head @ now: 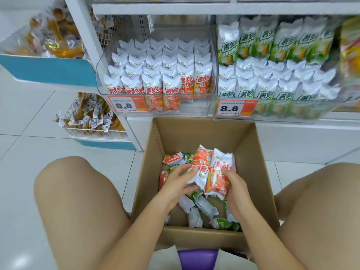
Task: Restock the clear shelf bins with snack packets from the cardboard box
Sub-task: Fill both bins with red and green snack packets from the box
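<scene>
Hands over box (pixel 253 152): left hand (pixel 176 182) and right hand (pixel 236 185) each grip an orange packet (pixel 201 166) mid-body. Packets look light, crinkly, slippery; hold midsection, avoid crushing.

I see a plain brown cardboard box (pixel 251 152) on pale grey-white floor tiles (pixel 29 117). Inside it lie orange-red and white packets (pixel 173 159) mixed with green and white packets (pixel 206 207). The two held packets (pixel 211 172) are white at the ends, orange-red in the middle, with red labels bearing white characters. The left clear bin (pixel 211 106) shows rows of white-topped packets with red labels; the right clear bin (pixel 216 114) shows white-topped ones with dark green labels and green bodies. Both price tags (pixel 126 104) are orange-red with black "8.8" on white. At left, a blue-fronted shelf (pixel 48 69) carries yellow-brown wrapped snacks (pixel 56 41). The stool (pixel 196 258) is purple.
</scene>
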`<state>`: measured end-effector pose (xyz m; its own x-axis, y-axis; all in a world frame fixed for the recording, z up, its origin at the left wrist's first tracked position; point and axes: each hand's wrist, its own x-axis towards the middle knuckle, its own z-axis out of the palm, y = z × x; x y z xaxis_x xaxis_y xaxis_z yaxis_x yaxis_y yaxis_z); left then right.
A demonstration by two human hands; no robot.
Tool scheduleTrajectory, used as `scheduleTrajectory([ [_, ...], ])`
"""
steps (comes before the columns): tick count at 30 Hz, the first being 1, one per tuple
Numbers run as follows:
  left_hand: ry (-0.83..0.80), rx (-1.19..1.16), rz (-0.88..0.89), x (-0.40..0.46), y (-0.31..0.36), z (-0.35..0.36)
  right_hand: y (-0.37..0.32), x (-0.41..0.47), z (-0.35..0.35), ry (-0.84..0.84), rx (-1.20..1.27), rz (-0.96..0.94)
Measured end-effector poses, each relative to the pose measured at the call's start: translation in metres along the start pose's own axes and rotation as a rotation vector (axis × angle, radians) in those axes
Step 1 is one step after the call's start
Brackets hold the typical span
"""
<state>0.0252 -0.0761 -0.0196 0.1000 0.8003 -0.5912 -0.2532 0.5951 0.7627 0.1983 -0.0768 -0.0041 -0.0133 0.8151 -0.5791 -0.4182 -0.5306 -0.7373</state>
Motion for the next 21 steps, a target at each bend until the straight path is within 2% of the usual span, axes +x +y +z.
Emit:
scheduleTrajectory([
  [2, -0.018, 0.021, 0.008, -0.003, 0.005, -0.001, 0.003, -0.005, -0.001, -0.018, -0.012, 0.013],
  [4, 0.051, 0.057, 0.047, -0.004, 0.012, 0.0, 0.002, -0.009, -0.001, -0.018, 0.002, 0.016],
  [6, 0.138, 0.006, 0.122, -0.005, 0.025, 0.0, -0.004, -0.01, 0.003, -0.028, 0.039, 0.014],
  [10, 0.199, -0.04, 0.303, -0.011, 0.074, -0.004, -0.034, -0.007, 0.022, -0.111, 0.026, -0.039],
  [14, 0.244, -0.022, 0.519, -0.018, 0.148, -0.006, -0.097, 0.0, 0.052, -0.16, -0.147, -0.301],
  [18, 0.364, 0.314, 0.761, -0.014, 0.22, 0.004, -0.174, 0.009, 0.092, -0.11, -0.467, -0.63],
  [21, 0.44, 0.544, 0.889, -0.002, 0.257, 0.02, -0.211, 0.02, 0.121, -0.048, -0.664, -0.768],
])
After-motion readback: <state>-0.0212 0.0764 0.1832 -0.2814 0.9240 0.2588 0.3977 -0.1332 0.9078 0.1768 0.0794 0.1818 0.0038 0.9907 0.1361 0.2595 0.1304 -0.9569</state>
